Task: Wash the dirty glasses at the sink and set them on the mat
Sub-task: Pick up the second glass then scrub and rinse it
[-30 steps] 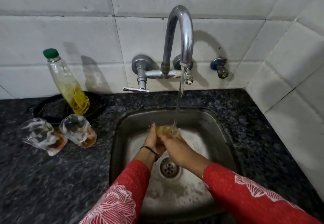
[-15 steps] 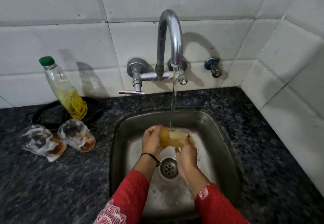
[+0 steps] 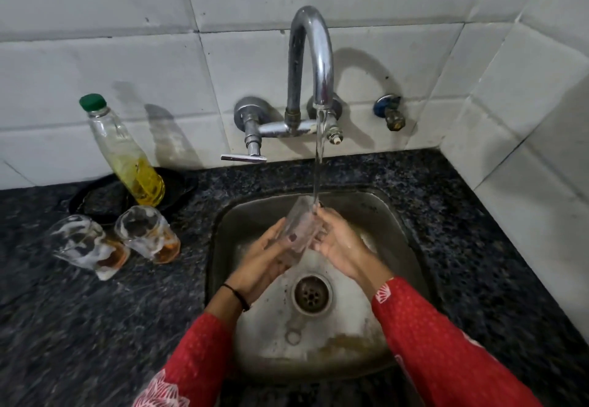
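A clear glass (image 3: 301,229) is held tilted over the steel sink (image 3: 398,234), its rim up under the running water from the tap (image 3: 310,65). My left hand (image 3: 266,258) grips the glass from the left and below, thumb on its side. My right hand (image 3: 338,244) holds its right side with curled fingers. Two more glasses (image 3: 86,244) (image 3: 148,232), soapy with brownish liquid at the bottom, stand on the dark counter left of the sink.
A bottle of yellow liquid with a green cap (image 3: 122,151) stands on a black tray (image 3: 95,201) against the tiled wall at the back left. The tap lever (image 3: 243,158) sticks out leftward. The drain (image 3: 311,293) lies below my hands. A tiled wall rises on the right.
The glass looked yellowish and lay sideways between my hands; now it is clear and tilted with its rim up under the stream. My hands have shifted slightly right.
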